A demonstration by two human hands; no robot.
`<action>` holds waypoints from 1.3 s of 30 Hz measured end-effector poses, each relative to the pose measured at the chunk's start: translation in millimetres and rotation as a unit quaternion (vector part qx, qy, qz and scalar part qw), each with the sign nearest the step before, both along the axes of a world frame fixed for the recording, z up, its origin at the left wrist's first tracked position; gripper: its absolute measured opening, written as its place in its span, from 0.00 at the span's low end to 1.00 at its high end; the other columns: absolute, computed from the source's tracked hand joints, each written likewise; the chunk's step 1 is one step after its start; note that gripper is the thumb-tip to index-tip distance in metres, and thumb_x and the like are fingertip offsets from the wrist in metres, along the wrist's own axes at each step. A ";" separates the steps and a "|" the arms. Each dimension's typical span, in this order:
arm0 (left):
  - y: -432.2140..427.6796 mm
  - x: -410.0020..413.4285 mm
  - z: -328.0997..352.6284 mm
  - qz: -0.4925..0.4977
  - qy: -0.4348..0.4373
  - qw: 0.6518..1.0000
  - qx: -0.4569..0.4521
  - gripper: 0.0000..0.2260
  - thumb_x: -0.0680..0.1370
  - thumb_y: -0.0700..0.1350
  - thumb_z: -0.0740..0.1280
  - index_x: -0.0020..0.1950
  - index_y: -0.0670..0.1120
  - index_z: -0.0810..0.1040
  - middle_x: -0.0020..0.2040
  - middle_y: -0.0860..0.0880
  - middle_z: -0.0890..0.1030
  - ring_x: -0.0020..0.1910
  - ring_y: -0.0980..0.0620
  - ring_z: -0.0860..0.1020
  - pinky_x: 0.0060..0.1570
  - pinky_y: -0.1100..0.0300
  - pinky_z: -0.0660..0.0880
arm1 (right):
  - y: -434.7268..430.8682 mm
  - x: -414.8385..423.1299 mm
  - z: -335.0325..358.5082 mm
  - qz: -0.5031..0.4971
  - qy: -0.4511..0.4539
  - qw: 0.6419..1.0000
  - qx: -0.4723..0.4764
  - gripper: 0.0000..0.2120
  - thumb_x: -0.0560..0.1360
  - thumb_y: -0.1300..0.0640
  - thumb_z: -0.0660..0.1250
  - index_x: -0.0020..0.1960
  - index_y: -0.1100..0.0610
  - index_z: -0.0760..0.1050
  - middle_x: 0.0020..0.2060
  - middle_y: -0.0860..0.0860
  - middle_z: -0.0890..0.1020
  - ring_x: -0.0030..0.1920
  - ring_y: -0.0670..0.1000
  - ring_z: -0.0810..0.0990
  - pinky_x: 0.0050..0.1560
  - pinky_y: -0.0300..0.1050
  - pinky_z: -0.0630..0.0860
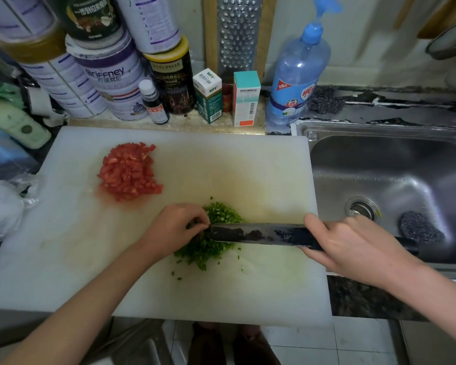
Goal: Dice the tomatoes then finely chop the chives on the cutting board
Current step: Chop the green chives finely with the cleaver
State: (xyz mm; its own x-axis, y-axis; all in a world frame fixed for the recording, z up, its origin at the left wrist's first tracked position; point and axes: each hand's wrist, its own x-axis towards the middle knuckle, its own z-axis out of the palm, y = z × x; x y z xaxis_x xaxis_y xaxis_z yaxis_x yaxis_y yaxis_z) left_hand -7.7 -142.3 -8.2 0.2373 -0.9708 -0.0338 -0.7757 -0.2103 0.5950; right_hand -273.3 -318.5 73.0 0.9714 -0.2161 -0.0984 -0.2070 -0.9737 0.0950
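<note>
A heap of diced red tomato (130, 172) lies at the upper left of the white cutting board (90, 259). A pile of finely chopped green chives (208, 248) sits near the board's middle. Across that pile lies the dark blade of a cleaver (258, 234), spine towards me. My right hand (353, 248) grips the cleaver where blade meets handle, at the board's right edge. My left hand (177, 227) has its fingertips curled on the tip end of the blade, among the chives. Part of the chive pile is hidden under my left hand and the blade.
A steel sink (385, 180) with a scouring pad (419, 229) lies right of the board. Behind the board stand several tins (111, 83), a small dark bottle (154, 104), two boxes (245, 98), a grater (237, 32) and a blue detergent bottle (298, 75). Plastic bags (3, 204) lie left.
</note>
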 end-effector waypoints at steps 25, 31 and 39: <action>49.2 -56.2 29.1 0.021 -0.046 0.996 -0.070 0.20 0.76 0.40 0.56 0.63 0.44 0.81 0.62 0.50 0.81 0.60 0.55 0.78 0.62 0.64 0.73 | -21.3 11.3 8.0 0.074 0.003 0.997 0.004 0.16 0.68 0.47 0.65 0.40 0.58 0.64 0.18 0.48 0.61 0.17 0.56 0.53 0.28 0.33 0.40; 24.9 -31.7 5.3 0.010 -0.088 0.995 0.040 0.28 0.66 0.23 0.62 0.65 0.37 0.77 0.66 0.41 0.77 0.69 0.43 0.70 0.69 0.37 0.65 | -24.3 20.6 -1.9 0.088 0.023 0.996 0.003 0.16 0.68 0.47 0.67 0.40 0.57 0.66 0.17 0.51 0.67 0.18 0.55 0.52 0.26 0.33 0.40; 63.4 -34.4 15.8 0.219 0.103 0.970 0.001 0.21 0.81 0.31 0.60 0.68 0.51 0.75 0.65 0.57 0.76 0.65 0.64 0.73 0.63 0.78 0.63 | -15.1 3.3 -8.8 0.065 0.015 0.996 0.065 0.14 0.71 0.43 0.57 0.40 0.55 0.62 0.16 0.51 0.68 0.15 0.57 0.65 0.21 0.36 0.49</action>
